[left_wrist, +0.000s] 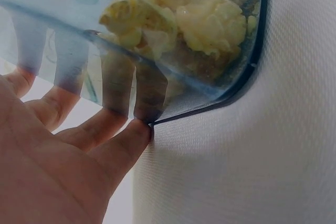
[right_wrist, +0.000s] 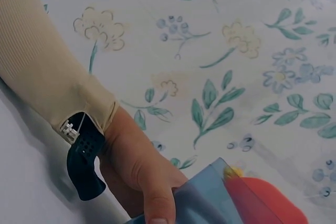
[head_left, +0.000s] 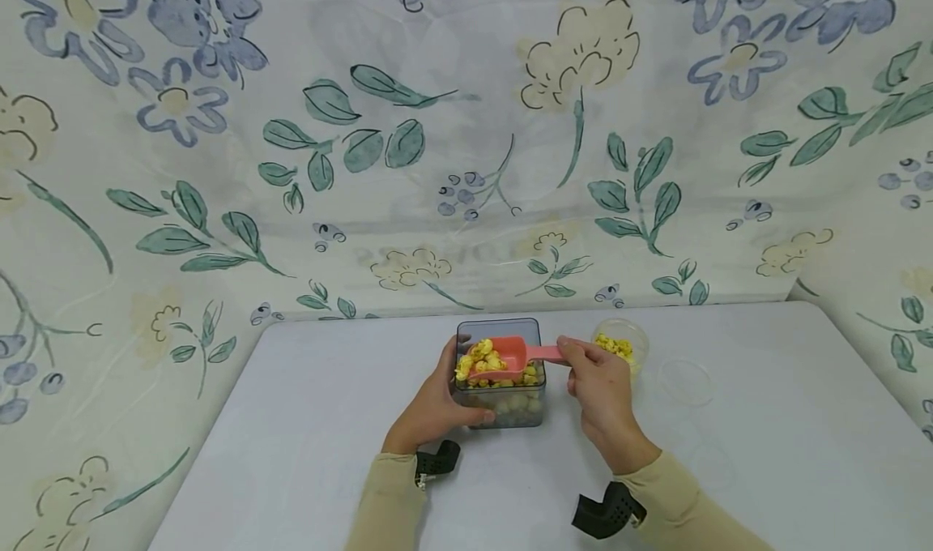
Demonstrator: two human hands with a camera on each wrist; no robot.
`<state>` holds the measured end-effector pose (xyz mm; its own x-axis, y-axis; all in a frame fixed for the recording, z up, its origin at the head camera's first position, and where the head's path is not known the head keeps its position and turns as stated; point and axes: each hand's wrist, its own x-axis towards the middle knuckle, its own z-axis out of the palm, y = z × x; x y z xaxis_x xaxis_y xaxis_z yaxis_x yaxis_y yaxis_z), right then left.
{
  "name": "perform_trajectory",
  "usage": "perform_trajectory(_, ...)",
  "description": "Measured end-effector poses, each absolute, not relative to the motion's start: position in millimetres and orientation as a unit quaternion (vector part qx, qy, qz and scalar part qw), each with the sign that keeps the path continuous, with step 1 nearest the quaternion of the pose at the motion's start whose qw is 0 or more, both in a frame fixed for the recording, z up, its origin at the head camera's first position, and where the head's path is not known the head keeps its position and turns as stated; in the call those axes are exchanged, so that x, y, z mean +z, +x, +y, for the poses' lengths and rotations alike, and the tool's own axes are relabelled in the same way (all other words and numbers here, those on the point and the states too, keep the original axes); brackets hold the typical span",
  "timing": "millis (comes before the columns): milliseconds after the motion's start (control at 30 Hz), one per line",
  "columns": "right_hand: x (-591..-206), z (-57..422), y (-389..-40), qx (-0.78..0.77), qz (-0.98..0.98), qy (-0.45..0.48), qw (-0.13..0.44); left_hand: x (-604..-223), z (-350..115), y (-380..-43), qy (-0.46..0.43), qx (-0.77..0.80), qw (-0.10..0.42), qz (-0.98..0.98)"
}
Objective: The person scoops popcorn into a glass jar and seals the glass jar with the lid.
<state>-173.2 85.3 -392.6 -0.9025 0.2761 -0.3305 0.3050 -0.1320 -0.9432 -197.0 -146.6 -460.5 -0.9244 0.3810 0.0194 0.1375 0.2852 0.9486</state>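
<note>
A clear grey-blue square container [head_left: 503,413] stands on the table, with yellow popcorn [left_wrist: 210,22] inside. My left hand [head_left: 435,397] grips its left side, thumb across the front and fingers along the far side. My right hand [head_left: 603,385] pinches the handle of a coral-red scoop [head_left: 514,355]. The scoop, heaped with popcorn at its left end, lies level over the container's opening. In the right wrist view, my left hand [right_wrist: 147,171] holds the container [right_wrist: 205,198], and the red scoop [right_wrist: 265,203] shows behind its wall. My right hand is outside that view.
Behind my right hand stands a small clear round tub [head_left: 636,336] with popcorn in it. A clear round lid [head_left: 685,382] lies flat to its right. The white table [head_left: 291,421] ends at a flower-printed cloth [head_left: 466,146] hanging at the back and sides.
</note>
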Motion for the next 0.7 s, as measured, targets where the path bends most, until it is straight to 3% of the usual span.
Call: perform_trajectory(700,-391.2,92.2,-166.8,-0.749,0.627,0.214,-0.004,-459.5,-145.2,-196.9,0.155,0.572,0.11,0.798)
